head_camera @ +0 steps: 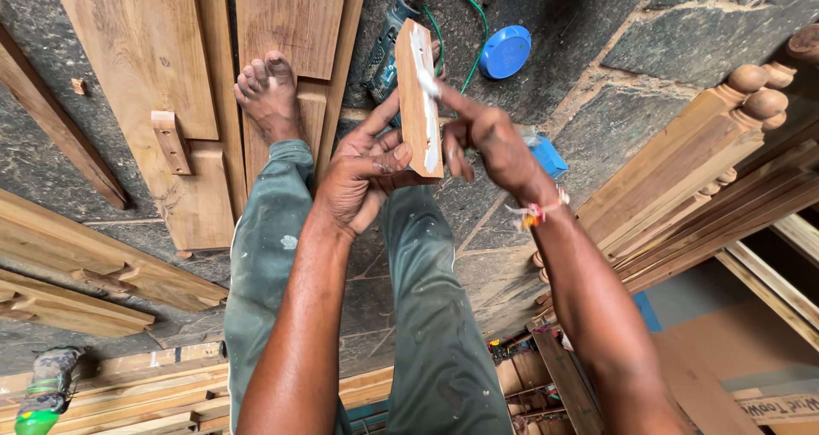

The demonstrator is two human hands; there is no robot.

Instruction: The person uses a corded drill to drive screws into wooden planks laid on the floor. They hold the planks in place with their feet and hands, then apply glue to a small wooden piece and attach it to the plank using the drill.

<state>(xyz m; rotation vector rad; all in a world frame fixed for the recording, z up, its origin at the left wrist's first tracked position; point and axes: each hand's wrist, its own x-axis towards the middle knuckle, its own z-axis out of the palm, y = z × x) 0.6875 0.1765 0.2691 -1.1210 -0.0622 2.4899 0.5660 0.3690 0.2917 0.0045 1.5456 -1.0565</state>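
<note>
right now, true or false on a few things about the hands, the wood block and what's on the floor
1. The left hand grips the small wood block. True.
2. The right hand rests on the floor. False: its finger is on the block's white-smeared edge.
3. A blue round lid lies on the stone floor. True.
4. The power drill is in the right hand. False: it lies on the floor behind the block.

The wooden block (417,94) is light brown with a white glue streak; the trousers (426,316) are grey-green; the lid (505,51) is blue.
</note>
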